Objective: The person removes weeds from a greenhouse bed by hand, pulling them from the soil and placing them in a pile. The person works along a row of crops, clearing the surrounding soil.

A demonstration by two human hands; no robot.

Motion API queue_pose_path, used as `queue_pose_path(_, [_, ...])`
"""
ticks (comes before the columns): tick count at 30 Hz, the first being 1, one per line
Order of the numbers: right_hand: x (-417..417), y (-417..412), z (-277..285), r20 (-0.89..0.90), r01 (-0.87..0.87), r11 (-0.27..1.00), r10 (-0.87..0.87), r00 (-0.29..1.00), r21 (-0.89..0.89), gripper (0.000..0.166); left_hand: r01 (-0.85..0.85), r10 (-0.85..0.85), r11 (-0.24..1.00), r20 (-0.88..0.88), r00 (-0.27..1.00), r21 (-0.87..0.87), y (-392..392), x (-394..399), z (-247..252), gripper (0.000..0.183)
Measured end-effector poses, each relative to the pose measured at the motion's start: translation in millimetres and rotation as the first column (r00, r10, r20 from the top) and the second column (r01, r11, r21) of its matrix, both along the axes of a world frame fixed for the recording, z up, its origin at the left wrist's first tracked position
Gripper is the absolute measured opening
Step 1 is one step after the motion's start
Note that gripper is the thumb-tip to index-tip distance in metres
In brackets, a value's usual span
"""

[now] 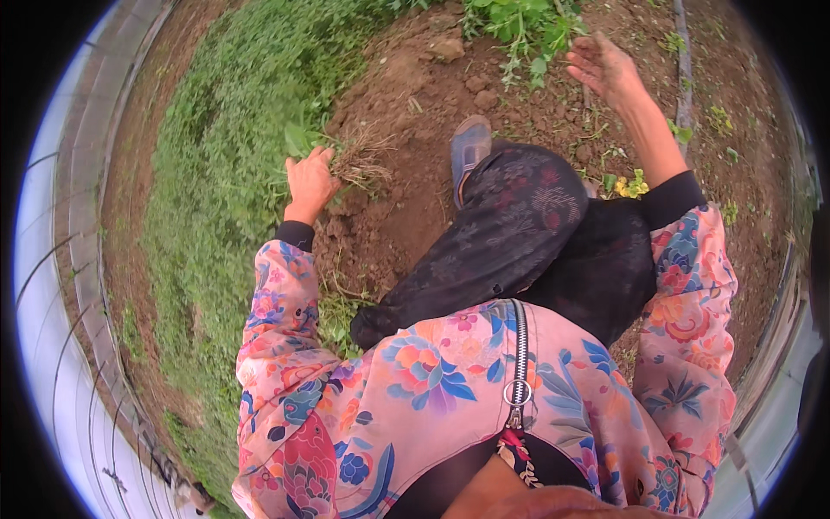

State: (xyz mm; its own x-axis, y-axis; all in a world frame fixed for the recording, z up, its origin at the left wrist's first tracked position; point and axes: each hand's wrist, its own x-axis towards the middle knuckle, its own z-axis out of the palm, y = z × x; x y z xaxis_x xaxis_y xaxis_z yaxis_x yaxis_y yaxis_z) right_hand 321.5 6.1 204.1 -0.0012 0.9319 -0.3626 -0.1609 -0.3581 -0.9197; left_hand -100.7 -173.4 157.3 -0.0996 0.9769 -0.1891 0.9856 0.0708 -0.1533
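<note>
My left hand [312, 181] is closed around a bunch of uprooted plants, whose tangled brown roots [363, 156] stick out to the right over bare soil. Their green tops merge with the dense low green plants [227, 130] at the left, so where the bunch ends cannot be told. At the upper right my right hand [600, 68] is raised, fingers extended and a little apart, with nothing seen in it. Just left of its fingertips are leafy green plants [528, 32] at the top edge.
Brown clumpy soil [402, 227] lies around my bent leg and blue-grey shoe [472, 143]. A grey hose or strip [683, 71] runs along the right. Yellow leaves [631, 185] lie by my right cuff. Pulled greens [340, 318] lie near my left elbow. Curved greenhouse sheeting [48, 259] stands far left.
</note>
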Motion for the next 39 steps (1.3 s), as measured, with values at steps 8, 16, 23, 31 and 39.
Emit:
queue_pose_path(8, [27.7,14.1,-44.9,0.055,-0.113,0.988,0.119,0.991,-0.106,0.039,-0.224,0.224,0.97,0.018,0.974,0.097,-119.6,-47.3,-27.0,0.049])
queue_pose_path(16, [43.3,23.7,-77.7,0.138,-0.168,0.952,0.208,0.968,-0.257,0.038,-0.792,0.496,0.58,0.688,0.529,0.191,-209.5,-73.4,0.1,0.038])
queue_pose_path(23, [60.6,5.8,-83.9,0.201,-0.285,0.935,0.327,0.923,-0.213,0.038,-0.904,0.539,0.371,0.743,0.395,0.212,-292.6,-55.5,-7.0,0.044])
queue_pose_path(31, [57.2,3.3,-71.2,0.271,-0.307,0.933,0.35,0.897,-0.189,0.036,-0.635,0.671,0.72,0.048,0.74,-0.28,-279.9,-34.2,-45.3,0.057])
queue_pose_path(39, [58.0,-4.4,-68.3,0.305,-0.266,0.946,0.313,0.899,-0.186,0.035,-0.403,0.377,0.897,0.161,0.912,0.181,-114.9,-50.4,-87.5,0.021])
